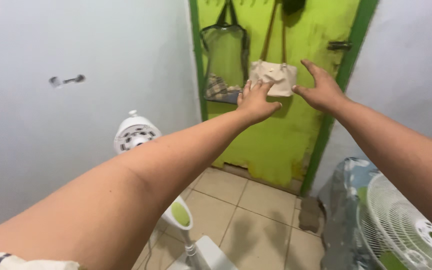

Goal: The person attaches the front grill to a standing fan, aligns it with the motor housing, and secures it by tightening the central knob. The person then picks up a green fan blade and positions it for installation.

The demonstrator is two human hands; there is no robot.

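Beige handbag [274,77] hangs by a long tan strap on the lime-green door [296,125], and both hands are stretched out toward it. Left hand [256,100] is open, fingers spread, right at the bag's lower left corner; it might already be touching, hard to tell from this angle. Right hand [320,90] is open too, just beside the bag's right edge, holding nothing.

A clear tote with dark trim [224,60] hangs just to the left on the same door, with some plaid thing inside.

What could go wrong, I reckon: the bag only dangles from its strap, so a one-sided push could swing it into the tote or off its hook. Also a white standing fan [135,134] sits below the left arm and another fan [406,225] at lower right, easy to bump.
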